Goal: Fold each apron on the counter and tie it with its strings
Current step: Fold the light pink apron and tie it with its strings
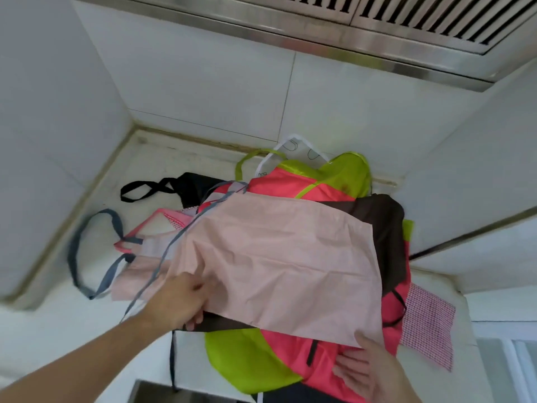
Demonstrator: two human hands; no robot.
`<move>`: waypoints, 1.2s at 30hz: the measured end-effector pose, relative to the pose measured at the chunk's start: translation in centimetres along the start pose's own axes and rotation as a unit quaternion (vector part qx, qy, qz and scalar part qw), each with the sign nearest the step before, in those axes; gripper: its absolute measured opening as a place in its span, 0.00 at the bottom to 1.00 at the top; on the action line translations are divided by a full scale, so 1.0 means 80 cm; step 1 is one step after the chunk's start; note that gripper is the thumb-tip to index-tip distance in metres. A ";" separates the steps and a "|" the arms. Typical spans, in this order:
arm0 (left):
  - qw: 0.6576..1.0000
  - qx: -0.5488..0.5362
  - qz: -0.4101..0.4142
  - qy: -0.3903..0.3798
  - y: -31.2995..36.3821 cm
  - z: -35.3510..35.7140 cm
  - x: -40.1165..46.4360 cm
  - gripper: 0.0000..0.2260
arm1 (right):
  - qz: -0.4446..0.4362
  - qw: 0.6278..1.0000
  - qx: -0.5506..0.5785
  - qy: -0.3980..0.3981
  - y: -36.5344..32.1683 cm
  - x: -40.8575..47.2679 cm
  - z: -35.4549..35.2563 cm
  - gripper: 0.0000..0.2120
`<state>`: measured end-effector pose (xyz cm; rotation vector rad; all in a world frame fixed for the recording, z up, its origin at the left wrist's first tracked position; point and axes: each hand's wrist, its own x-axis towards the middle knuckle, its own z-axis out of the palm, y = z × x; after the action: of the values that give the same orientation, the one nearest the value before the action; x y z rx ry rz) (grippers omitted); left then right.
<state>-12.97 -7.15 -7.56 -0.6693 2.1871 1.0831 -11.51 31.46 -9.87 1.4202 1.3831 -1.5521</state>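
Observation:
A pale pink apron (279,257) with grey strings (87,248) lies folded over on top of a pile of aprons on the white counter (151,158). My left hand (180,301) pinches its near left fold, fingers tucked under the cloth. My right hand (366,367) holds the near right corner, thumb on top. Under it lie a coral-and-lime apron (290,365), a dark brown one (383,222), a black one (189,184) and a red-checked one (427,324).
Tiled walls close the counter's back and left corner. A steel range hood (348,24) hangs overhead. A sink edge (151,391) shows at the bottom left, a white ledge (479,257) at the right.

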 end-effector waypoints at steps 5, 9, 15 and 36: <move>0.944 -0.272 -0.179 -0.054 -0.066 0.004 -0.010 0.17 | -0.091 0.980 0.173 0.030 0.019 0.012 0.019 0.05; 0.805 -0.573 -0.150 0.025 -0.108 -0.012 -0.007 0.11 | -0.150 0.978 0.136 0.060 0.019 0.015 0.016 0.06; 0.765 -0.619 -0.103 0.145 -0.127 -0.014 -0.003 0.08 | -0.191 0.973 0.077 0.102 0.012 0.003 -0.015 0.11; 0.977 0.022 0.068 0.200 -0.099 -0.043 0.010 0.05 | -0.274 0.896 -0.231 0.264 0.013 0.009 -0.005 0.03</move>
<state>-9.28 -14.42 -10.61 -0.7819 2.6257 1.0330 -10.56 31.72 -10.79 1.2453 2.4584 -1.0257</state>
